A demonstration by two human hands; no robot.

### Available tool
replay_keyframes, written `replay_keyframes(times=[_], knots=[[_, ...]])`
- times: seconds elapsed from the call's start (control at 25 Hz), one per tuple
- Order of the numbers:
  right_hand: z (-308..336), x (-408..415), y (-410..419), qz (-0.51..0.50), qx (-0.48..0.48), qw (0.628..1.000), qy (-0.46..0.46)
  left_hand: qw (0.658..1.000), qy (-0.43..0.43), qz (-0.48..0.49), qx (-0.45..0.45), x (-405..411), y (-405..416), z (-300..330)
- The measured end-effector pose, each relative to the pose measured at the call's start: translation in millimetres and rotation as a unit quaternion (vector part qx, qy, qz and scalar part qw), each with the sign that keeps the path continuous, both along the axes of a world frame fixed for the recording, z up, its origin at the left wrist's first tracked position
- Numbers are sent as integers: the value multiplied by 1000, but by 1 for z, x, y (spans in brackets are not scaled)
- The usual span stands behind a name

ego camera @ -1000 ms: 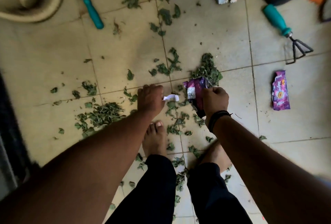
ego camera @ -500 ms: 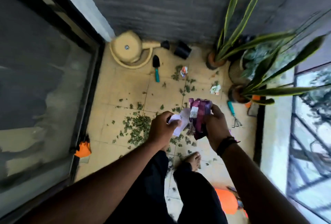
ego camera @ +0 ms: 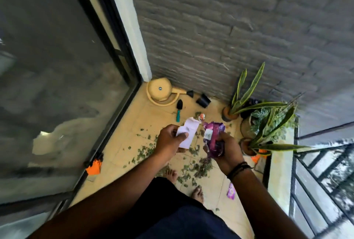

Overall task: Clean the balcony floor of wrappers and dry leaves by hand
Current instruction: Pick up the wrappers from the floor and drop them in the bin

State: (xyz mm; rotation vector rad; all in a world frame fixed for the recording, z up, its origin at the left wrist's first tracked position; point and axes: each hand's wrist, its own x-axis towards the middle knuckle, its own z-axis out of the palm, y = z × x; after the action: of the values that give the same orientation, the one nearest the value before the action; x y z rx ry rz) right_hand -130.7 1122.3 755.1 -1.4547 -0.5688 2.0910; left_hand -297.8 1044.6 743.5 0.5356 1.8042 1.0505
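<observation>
I stand upright over the tiled balcony floor (ego camera: 138, 124). My left hand (ego camera: 169, 141) grips a white paper scrap (ego camera: 188, 132) at chest height. Beside it my right hand (ego camera: 226, 151) grips a crumpled purple wrapper (ego camera: 214, 135). Dry green leaves (ego camera: 145, 152) lie scattered on the tiles below my hands and around my bare feet. Another purple wrapper (ego camera: 231, 191) lies on the floor by my right foot. A small orange-white wrapper (ego camera: 202, 117) lies farther off near the wall.
A beige watering can (ego camera: 161, 90), a teal-handled trowel (ego camera: 179, 109) and a black pot (ego camera: 203, 100) sit by the grey wall. Potted plants (ego camera: 264, 124) line the right ledge by a railing (ego camera: 316, 171). A glass door (ego camera: 57, 85) runs along the left, with an orange object (ego camera: 93, 166) at its base.
I have risen from a crouch over the floor to standing. Both hands came up with the white scrap and the purple wrapper, and the view now takes in the wall and door.
</observation>
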Motion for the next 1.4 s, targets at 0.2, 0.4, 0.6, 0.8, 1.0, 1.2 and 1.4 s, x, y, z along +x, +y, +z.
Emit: replay_keyframes(times=[0.2, 0.4, 0.6, 0.8, 1.0, 1.2, 1.4], knots=[[17, 22, 4, 49, 16, 999, 5, 972, -216, 93, -19, 21, -3, 29], [15, 35, 11, 63, 58, 996, 20, 968, -233, 88, 6, 53, 1, 33], [6, 47, 11, 59, 36, 998, 13, 965, -230, 127, 24, 75, -4, 26], [6, 62, 24, 35, 7, 999, 17, 966, -200, 163, 12, 79, 2, 28], [23, 93, 56, -36, 18, 993, 111, 975, -189, 115, -12, 75, 30, 40], [11, 138, 100, -129, 9, 982, 135, 971, -234, 43, 9, 68, 77, 35], [-11, 163, 129, -176, 20, 973, 151, 980, -188, -49, -27, 54, 145, 24]])
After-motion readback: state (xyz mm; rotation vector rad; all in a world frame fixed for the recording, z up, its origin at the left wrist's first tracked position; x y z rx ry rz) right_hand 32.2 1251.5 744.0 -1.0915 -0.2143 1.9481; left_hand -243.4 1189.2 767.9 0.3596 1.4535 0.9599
